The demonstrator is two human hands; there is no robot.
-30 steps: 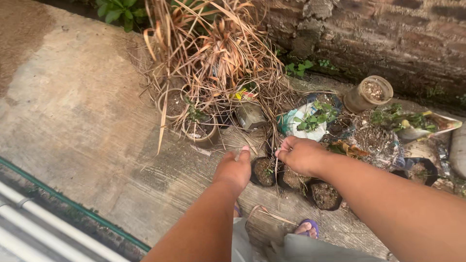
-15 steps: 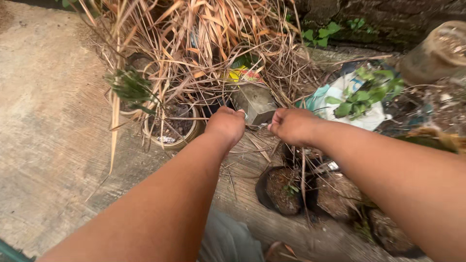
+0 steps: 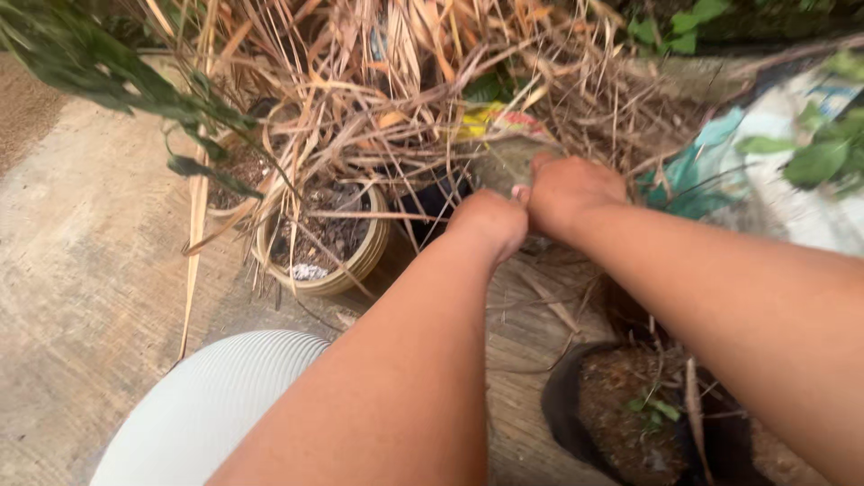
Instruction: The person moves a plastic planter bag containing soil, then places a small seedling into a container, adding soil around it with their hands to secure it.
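A large mass of dry, straw-coloured leaves [image 3: 378, 81] covers the upper half of the view and spills over the pots on the concrete floor [image 3: 81, 288]; by the look of it, the bulk of this dead growth is uncleared. Both of the person's forearms reach into its lower edge. The left hand [image 3: 490, 220] is clenched into a fist; what it holds, if anything, cannot be made out. The right hand [image 3: 571, 189] is closed just beside it, the two nearly touching, fingers curled among the dry stalks, apparently gripping some. A round beige pot [image 3: 360, 261] with grey soil stands left of the hands, strands lying across its rim. A black grow bag [image 3: 562, 414] sits near the right forearm, holding soil and small green sprouts. Judged from this, work is at an early stage.
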